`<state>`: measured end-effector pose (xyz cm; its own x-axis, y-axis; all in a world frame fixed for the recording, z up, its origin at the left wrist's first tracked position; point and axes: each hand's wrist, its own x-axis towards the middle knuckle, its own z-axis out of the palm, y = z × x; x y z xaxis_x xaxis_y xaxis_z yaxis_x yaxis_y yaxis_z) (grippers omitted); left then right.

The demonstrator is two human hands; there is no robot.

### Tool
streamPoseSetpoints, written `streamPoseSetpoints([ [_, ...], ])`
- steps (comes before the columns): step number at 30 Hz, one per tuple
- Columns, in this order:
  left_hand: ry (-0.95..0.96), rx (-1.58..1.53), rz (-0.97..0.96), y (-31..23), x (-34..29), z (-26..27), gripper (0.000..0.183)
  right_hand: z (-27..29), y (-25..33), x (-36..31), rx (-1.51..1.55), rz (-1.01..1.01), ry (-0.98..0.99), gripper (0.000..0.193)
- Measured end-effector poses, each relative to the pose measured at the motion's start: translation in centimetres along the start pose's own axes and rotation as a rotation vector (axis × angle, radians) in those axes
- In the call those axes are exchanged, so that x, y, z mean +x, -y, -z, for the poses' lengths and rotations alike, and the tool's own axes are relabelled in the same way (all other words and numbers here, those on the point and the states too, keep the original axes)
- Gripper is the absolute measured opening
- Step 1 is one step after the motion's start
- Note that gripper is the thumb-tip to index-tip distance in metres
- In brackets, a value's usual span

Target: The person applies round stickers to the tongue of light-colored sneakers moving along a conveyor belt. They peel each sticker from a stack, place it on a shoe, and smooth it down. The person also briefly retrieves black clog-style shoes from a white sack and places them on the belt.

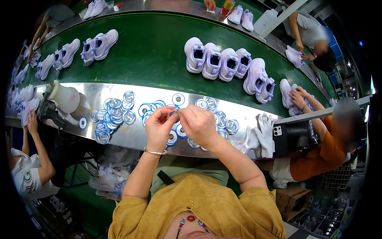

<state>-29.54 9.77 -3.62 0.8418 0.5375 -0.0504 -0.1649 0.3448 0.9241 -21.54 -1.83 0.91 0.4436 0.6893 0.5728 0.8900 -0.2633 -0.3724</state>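
My left hand (157, 129) and my right hand (200, 126) meet over the metal worktop (133, 140), fingertips pinched together. Between them is a small round tag (173, 113), seen nearly edge-on and mostly covered by the fingers. Loose round tags with blue rims lie around my hands. One heap of tags (115, 112) is to the left, another heap of tags (222, 122) to the right. A single tag (178, 99) with a dark centre rests just beyond my fingers. Thin yellowish loops show beside the left heap.
Pale lilac sneakers (213, 61) stand on the green conveyor belt (151, 47) beyond the worktop. A white jug (65, 96) and a black tool (51, 111) are at the left. White gloves (265, 135), plastic bags and a phone (278, 136) lie at the right. Co-workers handle shoes on both sides.
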Motion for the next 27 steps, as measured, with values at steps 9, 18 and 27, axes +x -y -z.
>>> streamPoseSetpoints([
  [9,-0.022,0.152,-0.132,-0.4,-0.9,0.7,0.006,-1.1,0.5,-0.1,-0.028,0.0,0.045,0.009],
  [18,0.076,-0.096,0.148,1.1,-4.4,2.5,0.006,-1.8,1.4,-4.6,0.171,-0.008,0.014,0.012],
  [27,0.242,0.144,0.229,-1.2,-2.1,1.8,0.006,-0.5,-1.1,-3.3,0.818,-0.678,0.46,0.018],
])
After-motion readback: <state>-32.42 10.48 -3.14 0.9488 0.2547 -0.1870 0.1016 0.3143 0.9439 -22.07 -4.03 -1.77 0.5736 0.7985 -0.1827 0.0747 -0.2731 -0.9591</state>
